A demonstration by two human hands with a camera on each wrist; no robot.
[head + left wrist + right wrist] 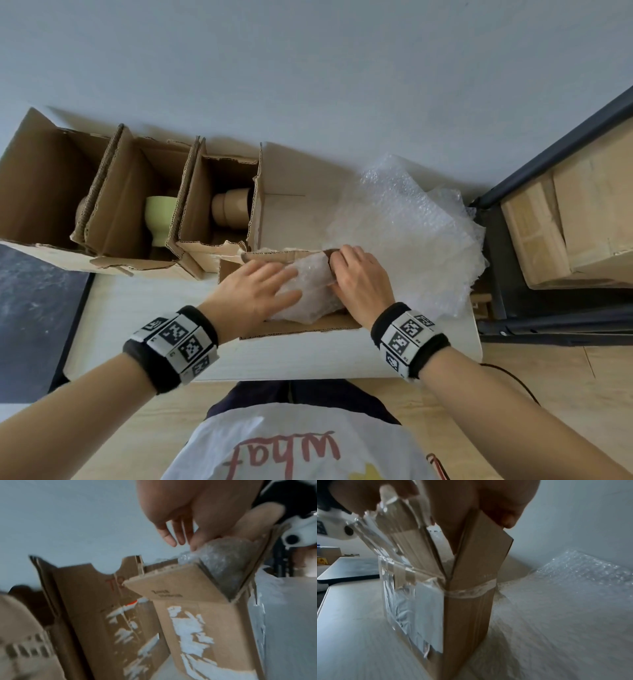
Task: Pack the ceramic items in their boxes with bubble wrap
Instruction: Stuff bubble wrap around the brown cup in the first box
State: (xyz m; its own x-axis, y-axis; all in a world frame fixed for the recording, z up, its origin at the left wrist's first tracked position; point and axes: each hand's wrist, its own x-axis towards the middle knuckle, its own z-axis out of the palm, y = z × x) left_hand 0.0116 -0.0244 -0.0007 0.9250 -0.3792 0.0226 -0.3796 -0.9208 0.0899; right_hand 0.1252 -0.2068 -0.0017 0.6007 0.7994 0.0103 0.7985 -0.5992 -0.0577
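Observation:
An open cardboard box (pixel 294 328) stands on the white table (pixel 137 308) in front of me. A bubble-wrapped bundle (pixel 310 284) sits in its mouth; what is inside the wrap is hidden. My left hand (pixel 267 286) lies flat on the bundle with straight fingers pressing down. My right hand (pixel 359 277) curls its fingers over the bundle's right side, down inside the box. In the left wrist view the bundle (pixel 223 561) fills the box (pixel 197 615) top. In the right wrist view my fingers (pixel 453 520) reach down behind the box (pixel 467 615) flap.
Three more open boxes line the back left: one (pixel 44 178) whose contents are mostly hidden, one holding a green cup (pixel 161 212), one holding a tan cup (pixel 229 209). Loose bubble wrap sheets (pixel 404 222) lie at the right. A dark metal shelf frame (pixel 548 154) stands beyond the table's right edge.

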